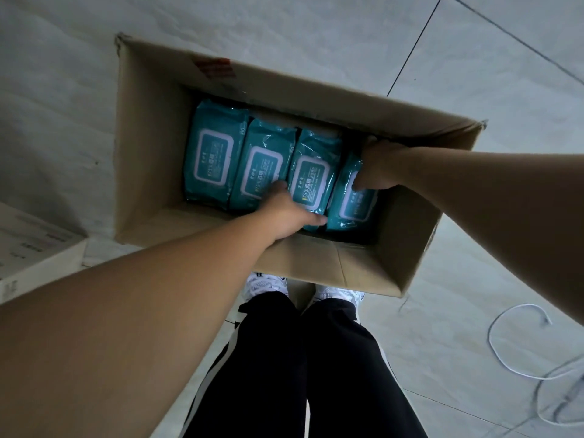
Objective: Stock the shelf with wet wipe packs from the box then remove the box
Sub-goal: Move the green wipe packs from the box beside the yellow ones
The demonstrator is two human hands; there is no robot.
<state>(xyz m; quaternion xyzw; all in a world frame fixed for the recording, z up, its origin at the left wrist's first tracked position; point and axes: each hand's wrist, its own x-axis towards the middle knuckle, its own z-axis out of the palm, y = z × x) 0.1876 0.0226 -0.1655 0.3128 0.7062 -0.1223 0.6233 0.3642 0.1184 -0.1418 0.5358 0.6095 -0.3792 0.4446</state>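
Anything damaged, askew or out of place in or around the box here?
Mostly tidy: four wet wipe packs lie in a row in the cardboard box. The box's far left corner is frayed, and a loose white cord trails on the floor to its right.

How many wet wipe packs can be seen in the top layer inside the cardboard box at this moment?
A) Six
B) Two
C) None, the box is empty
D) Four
D: four teal wet wipe packs lie side by side in a row inside the cardboard box, with the left hand and the right hand reaching onto the two packs on the right end.
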